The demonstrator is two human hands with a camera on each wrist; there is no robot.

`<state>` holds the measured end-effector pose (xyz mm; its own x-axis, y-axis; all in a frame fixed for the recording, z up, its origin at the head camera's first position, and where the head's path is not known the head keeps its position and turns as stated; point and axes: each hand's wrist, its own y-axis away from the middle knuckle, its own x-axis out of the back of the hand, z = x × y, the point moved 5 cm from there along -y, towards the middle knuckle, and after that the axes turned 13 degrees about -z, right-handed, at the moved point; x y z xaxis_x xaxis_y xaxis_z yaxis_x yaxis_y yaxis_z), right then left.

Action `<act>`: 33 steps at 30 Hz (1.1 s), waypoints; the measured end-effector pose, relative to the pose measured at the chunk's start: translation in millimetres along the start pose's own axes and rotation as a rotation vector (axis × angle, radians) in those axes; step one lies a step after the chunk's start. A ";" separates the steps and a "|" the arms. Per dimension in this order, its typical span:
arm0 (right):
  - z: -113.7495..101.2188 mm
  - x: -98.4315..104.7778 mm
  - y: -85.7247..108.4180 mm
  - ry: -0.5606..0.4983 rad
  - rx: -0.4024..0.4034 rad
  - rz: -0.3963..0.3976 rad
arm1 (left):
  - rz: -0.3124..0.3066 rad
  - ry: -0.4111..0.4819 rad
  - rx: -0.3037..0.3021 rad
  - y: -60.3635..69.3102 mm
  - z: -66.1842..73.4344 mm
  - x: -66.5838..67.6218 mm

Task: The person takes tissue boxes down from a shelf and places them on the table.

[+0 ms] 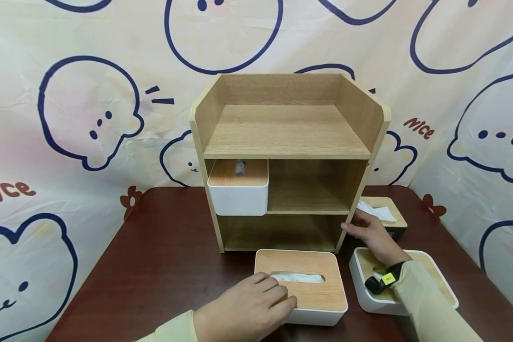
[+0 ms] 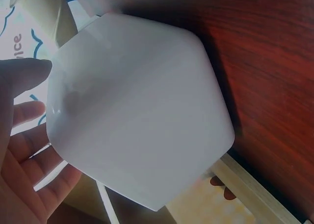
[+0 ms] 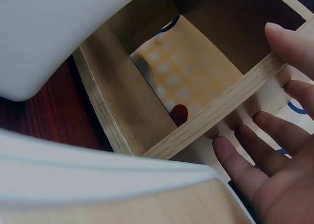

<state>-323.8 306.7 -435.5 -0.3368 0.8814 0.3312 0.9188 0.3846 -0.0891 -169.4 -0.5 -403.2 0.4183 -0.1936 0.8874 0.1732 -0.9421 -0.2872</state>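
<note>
A white tissue box (image 1: 301, 270) with a wooden lid stands on the table before a small wooden shelf (image 1: 287, 130). In the head view my left hand (image 1: 243, 308) lies over its near left corner and grips it. The left wrist view shows the fingers at the lid edge and the thumb at the side of the white box (image 2: 142, 116). My right hand (image 1: 373, 235) holds the lower right side panel of the shelf, thumb at the front edge. In the right wrist view the fingers touch the outer face of the side panel (image 3: 216, 116).
A wood-lidded white box (image 1: 237, 199) sits in the upper left compartment. Under my right forearm stands another white box (image 1: 435, 280), partly hidden. Behind my right hand is a dark box with a light wooden top (image 1: 388, 211) and tissue. Patterned cloth (image 1: 89, 118) hangs around the table.
</note>
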 end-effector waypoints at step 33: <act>-1.0 -1.2 0.0 0.002 -0.023 0.006 | 0.120 -0.045 0.042 0.2 -20.5 35.3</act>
<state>-323.2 305.4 -435.0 -0.3305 0.8831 0.3329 0.9254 0.3726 -0.0697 -172.9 -13.1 -364.6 0.4778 -0.2912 0.8288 0.1559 -0.9004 -0.4062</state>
